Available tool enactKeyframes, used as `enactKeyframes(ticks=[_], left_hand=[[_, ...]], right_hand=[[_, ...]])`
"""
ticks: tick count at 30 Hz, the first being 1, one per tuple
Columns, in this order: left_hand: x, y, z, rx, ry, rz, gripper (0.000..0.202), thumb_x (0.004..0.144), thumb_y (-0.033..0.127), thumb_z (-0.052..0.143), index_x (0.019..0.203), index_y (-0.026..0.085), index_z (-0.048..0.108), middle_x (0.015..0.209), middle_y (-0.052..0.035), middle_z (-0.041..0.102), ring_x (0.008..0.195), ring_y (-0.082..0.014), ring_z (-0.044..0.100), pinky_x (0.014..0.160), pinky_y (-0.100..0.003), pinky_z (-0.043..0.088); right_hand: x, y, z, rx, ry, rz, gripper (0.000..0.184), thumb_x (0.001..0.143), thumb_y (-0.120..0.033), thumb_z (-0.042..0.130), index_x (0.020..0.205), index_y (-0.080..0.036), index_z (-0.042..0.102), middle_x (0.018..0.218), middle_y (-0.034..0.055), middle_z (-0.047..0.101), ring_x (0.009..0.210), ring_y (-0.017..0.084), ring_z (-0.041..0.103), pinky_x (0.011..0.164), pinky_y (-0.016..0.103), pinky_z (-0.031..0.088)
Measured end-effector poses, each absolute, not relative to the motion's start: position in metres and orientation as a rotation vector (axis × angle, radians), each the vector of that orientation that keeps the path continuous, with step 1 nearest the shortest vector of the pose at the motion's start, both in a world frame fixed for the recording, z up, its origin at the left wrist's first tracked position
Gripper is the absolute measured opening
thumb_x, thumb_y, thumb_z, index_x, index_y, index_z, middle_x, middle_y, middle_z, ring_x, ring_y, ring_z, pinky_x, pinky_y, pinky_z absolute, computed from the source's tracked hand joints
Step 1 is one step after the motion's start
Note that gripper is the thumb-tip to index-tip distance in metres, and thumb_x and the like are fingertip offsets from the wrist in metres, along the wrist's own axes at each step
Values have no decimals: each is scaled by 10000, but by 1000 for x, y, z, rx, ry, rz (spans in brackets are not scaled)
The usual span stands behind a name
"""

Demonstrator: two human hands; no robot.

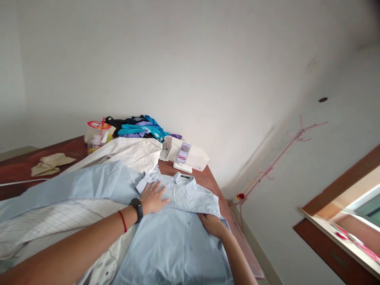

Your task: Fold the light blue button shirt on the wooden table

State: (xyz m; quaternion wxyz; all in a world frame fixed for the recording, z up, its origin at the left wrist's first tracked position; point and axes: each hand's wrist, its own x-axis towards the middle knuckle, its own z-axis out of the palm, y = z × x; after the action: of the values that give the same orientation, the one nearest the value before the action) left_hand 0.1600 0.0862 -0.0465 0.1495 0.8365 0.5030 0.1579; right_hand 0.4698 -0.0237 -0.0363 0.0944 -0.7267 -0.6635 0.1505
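A light blue button-up shirt is spread on the table, its collar with a dark label pointing away from me. One of its sleeves stretches out to the left. My left hand lies flat on the upper chest beside the collar, fingers spread. At the shirt's right side, my right hand is partly tucked under a fold of blue cloth running across the chest. That fold hides most of its fingers, so its grip cannot be made out. White striped cloth lies under the left sleeve.
Behind the shirt are white clothing, a pile of blue and dark clothes, a plastic cup with a straw and a white box. Beige cloth lies left. A pink coat rack stands right, beyond the table edge.
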Motion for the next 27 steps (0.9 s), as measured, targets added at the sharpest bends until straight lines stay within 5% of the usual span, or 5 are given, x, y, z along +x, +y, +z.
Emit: enactKeyframes(ticks=[4,7,11,19,27], left_hand=[[160,84,-45,2394,1457,451,759,880,627,496,1495,183,497,1630,-166,299,1515,-412,206,1206,-592,135],[160,82,-42,2386,1459,458,762,882,628,501,1495,175,496,1629,-171,299,1517,-412,200,1211,-588,127],[160,80,-37,2426,1479,377,771,914,624,459,1523,153,455,1637,-186,256,1521,-405,191,1211,-590,132],[160,83,-38,2456,1507,310,804,910,651,446,1541,153,426,1650,-175,228,1526,-394,176,1220,-586,139],[162,88,-36,2500,1563,194,818,915,669,402,1563,169,389,1657,-156,196,1526,-379,193,1215,-571,172]], right_hand=[[445,-56,9,-2009,-2248,678,706,885,-609,584,1452,-188,555,1528,116,475,1439,345,410,1194,464,316],[423,-62,43,-1796,-2280,777,552,943,-633,491,1336,-288,667,1370,41,644,1287,316,583,1109,431,432],[410,-27,48,-1608,-2107,650,545,973,-605,456,1384,-287,622,1366,34,650,1243,292,615,1011,405,516],[475,49,-41,-2087,-1970,381,676,992,-605,397,1556,-232,383,1665,79,210,1551,292,102,1240,529,104],[520,67,-51,-2286,-1721,208,618,1013,-587,358,1542,-270,399,1673,87,184,1548,323,120,1206,587,117]])
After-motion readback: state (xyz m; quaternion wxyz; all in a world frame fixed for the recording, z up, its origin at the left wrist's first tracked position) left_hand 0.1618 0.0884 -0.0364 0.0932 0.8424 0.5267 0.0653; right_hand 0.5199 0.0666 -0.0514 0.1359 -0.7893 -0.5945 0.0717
